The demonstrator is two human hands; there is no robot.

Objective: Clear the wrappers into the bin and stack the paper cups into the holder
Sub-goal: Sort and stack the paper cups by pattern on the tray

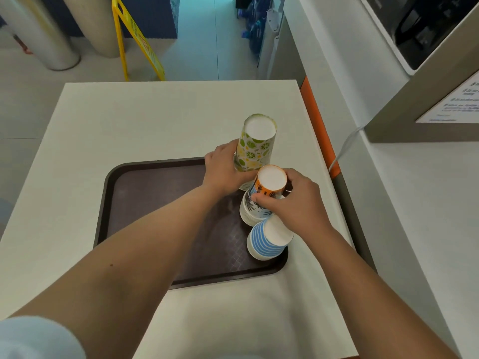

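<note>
Three upside-down stacks of paper cups stand along the right side of a dark brown tray [155, 208]. The tallest is the lime-and-lemon patterned stack [256, 143] at the tray's far right corner, and my left hand [223, 169] grips its lower part. In the middle, my right hand [293, 203] grips the orange-topped stack [269, 185], whose lower cups show a dark leaf print. Nearest to me stands the blue-striped stack [269, 239], with my right wrist just over it. No wrappers, bin or cup holder are in view.
The tray lies on a white table [129, 120]. An orange-edged counter [315, 125] with a grey machine and a white cable runs along the right. A yellow floor sign [137, 40] and two grey pillars stand on the floor beyond the table.
</note>
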